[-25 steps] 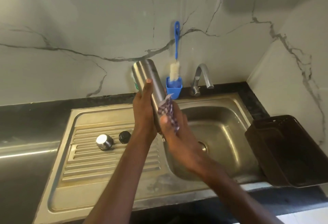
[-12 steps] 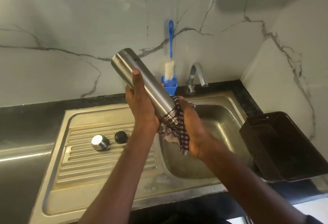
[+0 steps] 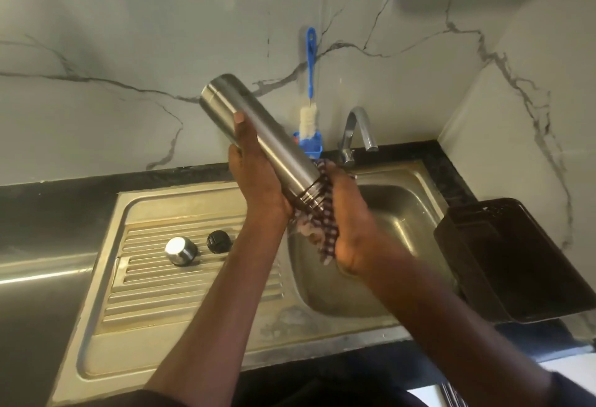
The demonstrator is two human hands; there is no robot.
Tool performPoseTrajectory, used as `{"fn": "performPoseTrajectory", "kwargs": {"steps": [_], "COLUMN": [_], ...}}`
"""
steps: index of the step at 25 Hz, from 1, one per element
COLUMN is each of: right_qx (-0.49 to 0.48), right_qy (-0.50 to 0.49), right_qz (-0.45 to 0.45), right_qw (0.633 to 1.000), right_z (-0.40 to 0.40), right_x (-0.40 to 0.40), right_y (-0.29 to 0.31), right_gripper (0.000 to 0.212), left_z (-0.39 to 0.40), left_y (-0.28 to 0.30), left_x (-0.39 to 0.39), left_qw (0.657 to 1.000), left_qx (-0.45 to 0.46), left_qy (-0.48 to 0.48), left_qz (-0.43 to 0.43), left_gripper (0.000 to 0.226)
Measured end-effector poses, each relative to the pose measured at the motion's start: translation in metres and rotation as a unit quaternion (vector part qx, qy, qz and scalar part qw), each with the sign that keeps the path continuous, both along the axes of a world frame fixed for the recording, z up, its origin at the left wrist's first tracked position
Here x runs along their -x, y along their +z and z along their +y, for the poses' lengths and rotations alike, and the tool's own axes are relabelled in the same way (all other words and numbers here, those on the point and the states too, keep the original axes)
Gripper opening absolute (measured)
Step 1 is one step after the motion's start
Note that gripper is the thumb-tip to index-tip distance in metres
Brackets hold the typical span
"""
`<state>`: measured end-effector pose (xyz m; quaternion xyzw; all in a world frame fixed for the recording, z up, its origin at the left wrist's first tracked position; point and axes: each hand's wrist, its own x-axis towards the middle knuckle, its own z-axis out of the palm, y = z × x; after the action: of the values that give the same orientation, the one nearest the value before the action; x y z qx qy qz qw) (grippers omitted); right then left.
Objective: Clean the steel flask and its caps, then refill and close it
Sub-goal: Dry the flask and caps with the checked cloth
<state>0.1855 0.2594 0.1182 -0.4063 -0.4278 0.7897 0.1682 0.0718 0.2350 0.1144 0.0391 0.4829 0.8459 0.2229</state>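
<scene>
My left hand (image 3: 258,177) grips the steel flask (image 3: 258,129) around its middle, above the sink. The flask is tilted, base up to the left, threaded mouth down to the right. My right hand (image 3: 348,219) presses a checked cloth (image 3: 319,229) against the flask's mouth; the opening itself is hidden by cloth. On the ribbed drainboard (image 3: 145,290) stand the steel cap (image 3: 180,250) and the small black inner cap (image 3: 219,241), side by side, left of my forearm.
The sink basin (image 3: 396,213) lies under my right hand, with the tap (image 3: 358,132) behind it. A blue bottle brush (image 3: 309,93) stands in a blue holder (image 3: 312,145) by the wall. A dark tray (image 3: 522,258) leans at the sink's right edge.
The flask tipped from near upright to a slant with its base to the upper left. My right hand brought the cloth down from the flask's side to its mouth.
</scene>
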Motion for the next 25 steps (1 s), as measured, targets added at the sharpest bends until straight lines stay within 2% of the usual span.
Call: {"fn": "performPoseTrajectory", "kwargs": {"steps": [1, 2, 4, 6, 8, 9, 11, 13, 14, 15, 16, 17, 18, 19, 20, 21, 22, 24, 25], "right_qx": [0.115, 0.162, 0.151, 0.044, -0.147, -0.286, -0.561, -0.720, -0.745, -0.722, -0.635, -0.457, -0.231, -0.036, 0.084, 0.125, 0.105, -0.069, -0.198], "right_qy": [0.039, 0.052, 0.019, -0.074, -0.190, -0.216, -0.193, -0.134, -0.116, -0.107, -0.110, -0.114, -0.091, -0.046, -0.009, 0.003, -0.013, -0.126, -0.181], "right_qz": [0.006, 0.010, 0.013, -0.002, -0.011, -0.013, -0.002, -0.012, -0.009, -0.005, 0.007, 0.025, 0.038, 0.041, 0.042, 0.034, 0.036, 0.052, 0.056], "right_qw": [0.993, 0.985, 0.988, 0.996, 0.971, 0.934, 0.805, 0.681, 0.657, 0.683, 0.765, 0.882, 0.968, 0.997, 0.996, 0.992, 0.994, 0.988, 0.962], "right_z": [0.009, 0.013, 0.014, 0.010, 0.016, 0.020, 0.021, 0.015, 0.010, 0.005, 0.003, 0.004, 0.010, 0.019, 0.025, 0.026, 0.025, 0.024, 0.025], "right_x": [-0.001, -0.004, -0.006, -0.007, -0.010, -0.012, -0.019, -0.023, -0.023, -0.021, -0.019, -0.016, -0.015, -0.016, -0.017, -0.017, -0.017, -0.016, -0.017], "right_y": [0.003, 0.003, -0.003, -0.018, -0.039, -0.048, -0.058, -0.061, -0.057, -0.056, -0.050, -0.038, -0.025, -0.016, -0.009, -0.005, -0.005, -0.017, -0.026], "right_gripper": [0.055, 0.056, 0.058, 0.055, 0.043, 0.038, 0.042, 0.053, 0.053, 0.051, 0.047, 0.044, 0.046, 0.051, 0.055, 0.055, 0.052, 0.037, 0.032], "left_z": [0.001, 0.002, 0.002, -0.004, -0.010, -0.011, -0.006, 0.005, 0.008, 0.009, 0.010, 0.009, 0.008, 0.007, 0.007, 0.007, 0.005, 0.000, -0.002], "left_y": [0.000, 0.001, 0.003, 0.007, 0.011, 0.015, 0.021, 0.022, 0.020, 0.019, 0.014, 0.010, 0.008, 0.006, 0.004, 0.006, 0.008, 0.012, 0.016], "left_x": [-0.002, -0.003, -0.001, 0.003, 0.004, 0.001, -0.008, -0.014, -0.015, -0.014, -0.012, -0.011, -0.011, -0.011, -0.011, -0.010, -0.008, -0.005, -0.007], "left_qw": [0.998, 0.995, 0.989, 0.984, 0.980, 0.982, 0.986, 0.985, 0.983, 0.983, 0.987, 0.991, 0.994, 0.995, 0.994, 0.993, 0.991, 0.988, 0.986], "left_qx": [0.002, 0.001, -0.007, -0.006, 0.002, -0.004, -0.028, -0.041, -0.051, -0.058, -0.057, -0.054, -0.051, -0.047, -0.039, -0.036, -0.036, -0.047, -0.064], "left_qy": [-0.021, -0.044, -0.084, -0.139, -0.182, -0.187, -0.149, -0.084, -0.058, -0.042, -0.035, -0.037, -0.046, -0.066, -0.090, -0.111, -0.125, -0.146, -0.151], "left_qz": [0.052, 0.095, 0.120, 0.111, 0.074, 0.035, -0.067, -0.145, -0.166, -0.167, -0.147, -0.119, -0.089, -0.062, -0.038, -0.021, -0.008, -0.002, -0.007], "left_gripper": [0.067, 0.064, 0.066, 0.063, 0.055, 0.058, 0.066, 0.065, 0.061, 0.057, 0.055, 0.060, 0.072, 0.089, 0.100, 0.099, 0.088, 0.066, 0.069]}}
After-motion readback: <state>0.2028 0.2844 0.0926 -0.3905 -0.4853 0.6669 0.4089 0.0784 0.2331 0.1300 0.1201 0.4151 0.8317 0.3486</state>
